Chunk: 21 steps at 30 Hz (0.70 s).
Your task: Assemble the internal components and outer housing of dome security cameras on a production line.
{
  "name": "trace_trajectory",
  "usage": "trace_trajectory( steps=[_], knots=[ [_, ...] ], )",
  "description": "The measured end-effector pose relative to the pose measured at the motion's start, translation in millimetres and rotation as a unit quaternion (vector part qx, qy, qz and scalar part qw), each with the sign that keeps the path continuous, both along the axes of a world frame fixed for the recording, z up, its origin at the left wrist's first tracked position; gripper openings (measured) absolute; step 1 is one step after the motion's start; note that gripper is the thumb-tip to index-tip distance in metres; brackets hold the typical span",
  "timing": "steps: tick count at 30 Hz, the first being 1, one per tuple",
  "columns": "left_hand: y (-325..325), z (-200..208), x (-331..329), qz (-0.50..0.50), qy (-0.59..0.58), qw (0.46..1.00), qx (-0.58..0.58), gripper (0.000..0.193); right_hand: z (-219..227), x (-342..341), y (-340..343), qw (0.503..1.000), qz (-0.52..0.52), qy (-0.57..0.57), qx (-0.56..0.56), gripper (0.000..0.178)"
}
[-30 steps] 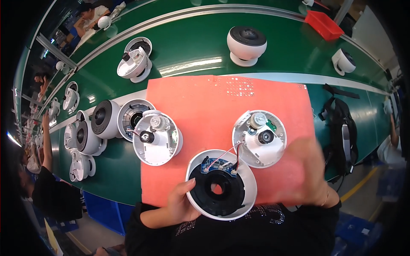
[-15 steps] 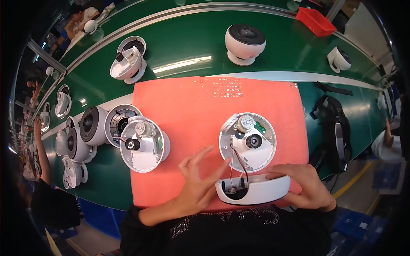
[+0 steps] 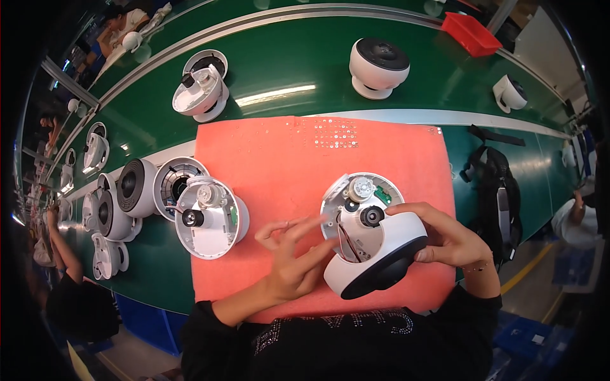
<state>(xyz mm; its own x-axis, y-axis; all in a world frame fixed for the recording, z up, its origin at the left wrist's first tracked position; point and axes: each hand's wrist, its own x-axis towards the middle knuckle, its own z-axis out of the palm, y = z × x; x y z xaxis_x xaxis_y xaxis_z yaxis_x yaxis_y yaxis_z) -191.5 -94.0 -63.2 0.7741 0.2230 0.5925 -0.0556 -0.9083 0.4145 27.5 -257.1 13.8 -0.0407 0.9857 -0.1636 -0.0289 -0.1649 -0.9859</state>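
Note:
My right hand [image 3: 452, 240] grips a white rounded cover [image 3: 401, 230] with a black face, thumb on its side and fingers over its upper edge. The cover leans over the near right part of an open white round housing [image 3: 363, 237]. Inside that housing sit a round silver motor [image 3: 362, 188], a black cylinder [image 3: 372, 216] and a small green circuit board [image 3: 383, 194]. Dark and light wires [image 3: 347, 244] run down behind the cover, their lower ends hidden. My left hand [image 3: 291, 267] is open, fingers stretched toward the housing's left rim and the wires.
An orange-pink mat [image 3: 273, 165] bears small metal screws [image 3: 337, 134] in rows and a second open housing [image 3: 213, 238]. More white units [image 3: 136, 187] crowd the left. Beyond, a green belt [image 3: 286, 70] carries several units. A black bag [image 3: 499, 190] lies right; a red bin [image 3: 470, 33] stands far right.
My right hand has raised and tilted the cover, so its black face now shows and it overlaps the housing. My left hand stays close by. Units on the far belt have shifted right.

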Motion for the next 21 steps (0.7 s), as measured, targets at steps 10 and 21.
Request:
trace_trajectory(
  steps=[10, 21],
  knots=[
    [1.0, -0.1, 7.5, -0.057, 0.076, 0.994, -0.056, 0.041, -1.6, 13.6, 1.5, 0.993, -0.041, 0.102, -0.039, 0.063],
    [13.5, 36.8, 11.0, 0.014, 0.077, 0.991, -0.106, 0.015, -1.6, 26.1, 38.8, 0.996, -0.045, 0.052, -0.062, 0.042]
  ],
)
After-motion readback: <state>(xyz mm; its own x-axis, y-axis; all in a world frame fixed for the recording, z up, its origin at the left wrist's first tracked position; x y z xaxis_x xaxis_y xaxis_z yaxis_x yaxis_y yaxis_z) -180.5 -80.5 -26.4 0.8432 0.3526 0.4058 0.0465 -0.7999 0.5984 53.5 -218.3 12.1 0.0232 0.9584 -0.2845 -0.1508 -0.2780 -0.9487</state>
